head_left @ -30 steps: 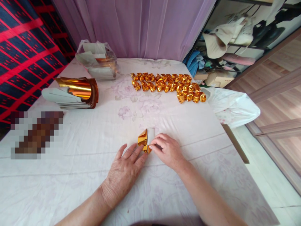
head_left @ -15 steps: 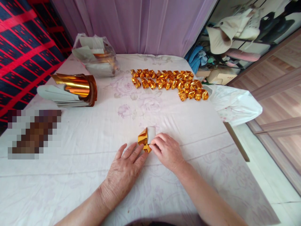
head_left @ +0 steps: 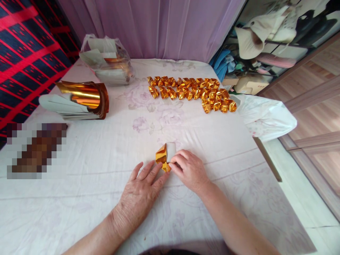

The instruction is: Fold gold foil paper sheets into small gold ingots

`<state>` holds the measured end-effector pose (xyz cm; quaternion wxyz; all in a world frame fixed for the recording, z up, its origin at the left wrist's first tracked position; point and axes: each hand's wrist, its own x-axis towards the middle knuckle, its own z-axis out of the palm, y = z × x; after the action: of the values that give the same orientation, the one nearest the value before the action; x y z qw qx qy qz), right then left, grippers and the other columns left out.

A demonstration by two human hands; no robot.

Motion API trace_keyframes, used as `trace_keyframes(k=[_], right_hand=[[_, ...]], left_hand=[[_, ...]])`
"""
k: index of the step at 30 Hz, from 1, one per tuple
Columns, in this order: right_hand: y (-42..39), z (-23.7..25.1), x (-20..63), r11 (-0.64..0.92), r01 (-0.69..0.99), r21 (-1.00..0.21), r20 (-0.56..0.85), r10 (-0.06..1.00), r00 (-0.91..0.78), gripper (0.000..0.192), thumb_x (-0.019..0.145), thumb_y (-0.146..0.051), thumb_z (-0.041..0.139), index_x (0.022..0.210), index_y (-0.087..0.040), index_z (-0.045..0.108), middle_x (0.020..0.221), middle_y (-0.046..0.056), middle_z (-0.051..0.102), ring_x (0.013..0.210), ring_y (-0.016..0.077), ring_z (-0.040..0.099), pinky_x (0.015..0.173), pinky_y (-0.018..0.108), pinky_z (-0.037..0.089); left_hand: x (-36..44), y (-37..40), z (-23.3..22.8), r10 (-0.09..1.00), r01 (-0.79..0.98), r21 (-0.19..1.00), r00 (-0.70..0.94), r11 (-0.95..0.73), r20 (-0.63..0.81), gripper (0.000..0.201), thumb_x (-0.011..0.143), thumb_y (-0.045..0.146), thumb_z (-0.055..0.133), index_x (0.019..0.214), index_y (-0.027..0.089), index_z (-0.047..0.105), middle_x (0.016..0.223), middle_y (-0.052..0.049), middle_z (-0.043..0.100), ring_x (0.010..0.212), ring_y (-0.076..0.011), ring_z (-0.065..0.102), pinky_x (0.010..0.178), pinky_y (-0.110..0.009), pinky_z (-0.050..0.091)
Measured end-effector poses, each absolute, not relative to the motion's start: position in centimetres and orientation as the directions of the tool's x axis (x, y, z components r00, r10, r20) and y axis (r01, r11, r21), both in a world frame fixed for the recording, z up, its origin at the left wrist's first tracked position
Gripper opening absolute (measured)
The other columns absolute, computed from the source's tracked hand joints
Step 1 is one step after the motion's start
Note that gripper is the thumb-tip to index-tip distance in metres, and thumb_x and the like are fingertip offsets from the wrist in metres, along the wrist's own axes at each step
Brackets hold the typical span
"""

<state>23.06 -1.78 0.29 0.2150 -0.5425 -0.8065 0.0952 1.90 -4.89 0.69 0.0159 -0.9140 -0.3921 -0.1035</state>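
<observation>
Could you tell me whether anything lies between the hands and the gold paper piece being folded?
Nothing visible does. The left hand and right hand both already touch the gold paper piece on the white cloth. The folded gold pieces and the foil stack lie well beyond it.

camera tipped slightly; hands, folded gold paper (head_left: 164,157) unmoved on table.

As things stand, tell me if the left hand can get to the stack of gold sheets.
Probably yes. The left hand lies flat by the folded gold piece, and only bare tablecloth lies between it and the stack of gold sheets, though that means stretching.
</observation>
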Motion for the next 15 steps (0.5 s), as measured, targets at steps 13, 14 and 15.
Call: trace_keyframes(k=[13, 14, 15], right_hand=[[-1.81, 0.26, 23.03, 0.381, 0.824, -0.419, 0.256, 0.921, -0.295, 0.017, 0.089, -0.020, 0.057, 0.073, -0.023, 0.060, 0.080, 0.002, 0.063, 0.076, 0.0162, 0.057, 0.070, 0.029, 0.042], [-1.81, 0.27, 23.02, 0.379, 0.826, -0.417, 0.255, 0.921, -0.294, 0.017, 0.089, -0.020, 0.057, 0.073, -0.023, 0.060, 0.081, 0.002, 0.063, 0.076, 0.0162, 0.058, 0.070, 0.029, 0.042], [-1.82, 0.28, 23.02, 0.378, 0.828, -0.415, 0.254, 0.922, -0.293, 0.017, 0.089, -0.020, 0.058, 0.073, -0.023, 0.060, 0.081, 0.002, 0.063, 0.076, 0.0162, 0.058, 0.070, 0.029, 0.042]], left_hand=[[1.97, -4.82, 0.73, 0.712, 0.714, 0.080, 0.671, -0.696, 0.206, 0.037, 0.092, 0.026, 0.057, 0.128, 0.032, 0.060, 0.138, -0.003, 0.058, 0.126, -0.0272, 0.052, 0.109, -0.050, 0.032], [1.98, -4.81, 0.74, 0.713, 0.714, 0.083, 0.671, -0.695, 0.204, 0.036, 0.092, 0.025, 0.057, 0.127, 0.032, 0.060, 0.138, -0.003, 0.058, 0.126, -0.0271, 0.052, 0.109, -0.050, 0.033], [1.98, -4.80, 0.75, 0.714, 0.715, 0.086, 0.670, -0.694, 0.204, 0.036, 0.092, 0.025, 0.057, 0.127, 0.032, 0.060, 0.137, -0.003, 0.059, 0.126, -0.0271, 0.052, 0.109, -0.050, 0.033]])
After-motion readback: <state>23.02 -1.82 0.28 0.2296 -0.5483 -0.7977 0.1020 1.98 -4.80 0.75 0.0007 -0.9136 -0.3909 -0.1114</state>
